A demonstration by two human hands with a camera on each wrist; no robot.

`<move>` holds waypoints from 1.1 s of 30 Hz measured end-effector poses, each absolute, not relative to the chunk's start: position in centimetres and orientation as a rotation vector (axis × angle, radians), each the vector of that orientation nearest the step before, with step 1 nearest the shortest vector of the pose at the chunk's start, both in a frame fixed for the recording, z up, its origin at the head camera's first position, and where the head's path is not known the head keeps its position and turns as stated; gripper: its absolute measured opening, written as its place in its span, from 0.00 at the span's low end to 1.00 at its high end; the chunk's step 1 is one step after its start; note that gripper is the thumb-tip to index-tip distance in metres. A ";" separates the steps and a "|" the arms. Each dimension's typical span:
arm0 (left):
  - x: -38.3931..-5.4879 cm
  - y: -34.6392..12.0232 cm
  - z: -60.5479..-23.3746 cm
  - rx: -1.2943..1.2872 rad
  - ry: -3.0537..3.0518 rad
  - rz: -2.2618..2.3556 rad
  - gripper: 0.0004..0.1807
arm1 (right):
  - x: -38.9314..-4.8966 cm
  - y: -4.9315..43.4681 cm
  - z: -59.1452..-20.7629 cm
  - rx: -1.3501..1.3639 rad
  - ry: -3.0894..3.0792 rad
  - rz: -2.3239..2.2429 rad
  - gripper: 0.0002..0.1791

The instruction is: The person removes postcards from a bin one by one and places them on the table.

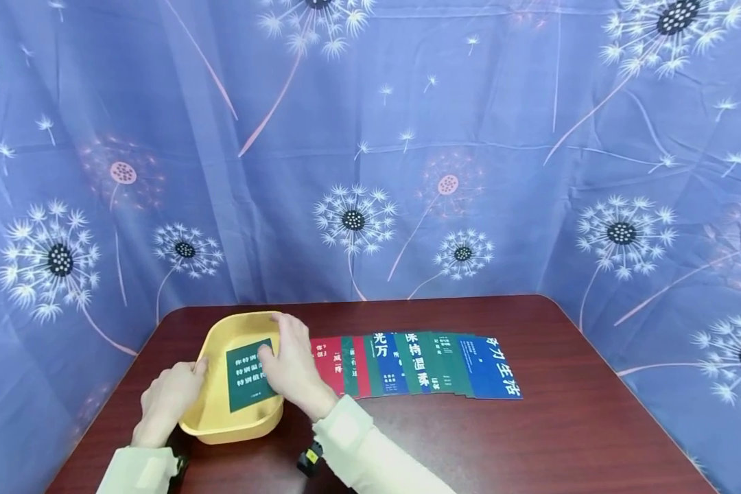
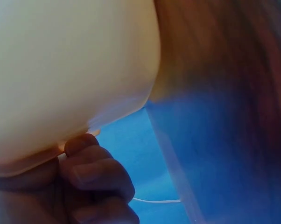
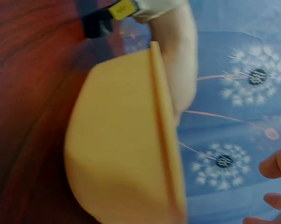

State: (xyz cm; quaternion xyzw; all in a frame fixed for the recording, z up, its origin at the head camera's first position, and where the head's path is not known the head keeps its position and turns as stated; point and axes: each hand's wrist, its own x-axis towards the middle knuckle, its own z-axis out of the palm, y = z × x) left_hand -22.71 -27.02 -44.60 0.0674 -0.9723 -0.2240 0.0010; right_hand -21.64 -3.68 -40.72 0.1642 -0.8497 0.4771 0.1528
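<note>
A yellow plastic basin (image 1: 231,434) is at the left of the table, with a green card (image 1: 243,391) bearing white characters inside it. My left hand (image 1: 169,396) grips the basin's left rim. In the left wrist view its curled fingers (image 2: 101,175) sit against the rim, below the pale wall. My right hand (image 1: 293,363) hovers at the basin's right side, and its thumb overlaps the card in the head view. Seen from the right wrist, the fingers (image 3: 277,168) are spread and apart from the basin wall (image 3: 117,140).
Right of the basin, a row of overlapping red, green and blue cards (image 1: 420,363) lies across the dark red table (image 1: 562,439). My right hand partly covers the row's left end. A blue curtain (image 1: 407,171) with dandelion prints surrounds the table's back and sides.
</note>
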 end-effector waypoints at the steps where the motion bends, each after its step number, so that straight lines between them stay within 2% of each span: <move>1: -22.7 -27.0 -44.6 0.212 -3.052 -0.701 0.34 | -21.7 -4.2 -40.8 0.469 -2.457 1.372 0.26; 10: -22.9 -26.8 -44.4 0.185 -3.035 -0.702 0.34 | -22.6 -7.9 -42.9 0.483 -2.564 1.320 0.30; 20: -22.9 -26.7 -44.4 0.198 -3.048 -0.695 0.33 | -23.5 -10.1 -44.5 0.165 -2.735 1.518 0.45; 27: -22.7 -26.8 -44.4 0.219 -3.063 -0.704 0.31 | -23.7 -10.6 -44.6 -0.085 -2.568 1.837 0.48; 33: -22.7 -26.9 -44.5 0.218 -3.058 -0.705 0.31 | -23.8 -10.7 -44.6 -0.137 -2.491 1.920 0.49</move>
